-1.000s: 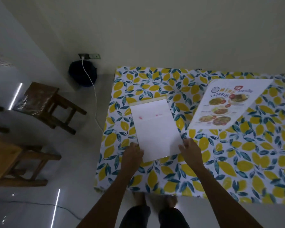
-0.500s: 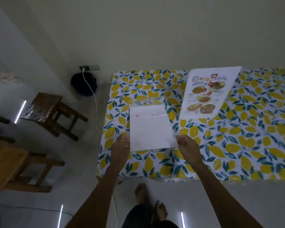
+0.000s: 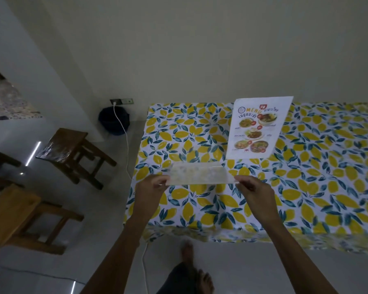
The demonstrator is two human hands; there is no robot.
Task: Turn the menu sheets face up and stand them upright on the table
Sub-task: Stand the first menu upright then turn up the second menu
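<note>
**A:** In the head view, where is the sheet the person is handling?

**B:** The held menu sheet (image 3: 200,174) is above the table (image 3: 306,198), near its left end, seen almost edge-on as a pale, blurred band. Which face is turned up cannot be told.

**A:** And the hands?

**B:** The left hand (image 3: 150,193) is pinched closed on the sheet's left end, the right hand (image 3: 254,195) closed on its right end. Both forearms reach in from the bottom of the frame over the table's near edge.

**A:** Is there a second sheet?

**B:** Yes. The printed menu sheet (image 3: 258,128) is at the far side of the table, its printed face with food pictures toward the camera. Its top edge overlaps the wall (image 3: 200,49) behind the table. It looks upright, though what props it up is not visible. It is apart from both hands, beyond the right end of the held sheet.

**A:** What else surrounds the table?

**B:** A lemon-patterned tablecloth (image 3: 200,209) covers it. Left of the table a white cable (image 3: 123,134) runs down from a wall socket (image 3: 121,101), past a dark bin (image 3: 114,120). Farther left is a dark wooden stool (image 3: 72,149), with a lighter wooden stool (image 3: 19,217) nearer the camera. The person's bare feet (image 3: 197,268) show on the floor below the table's near edge.
</note>
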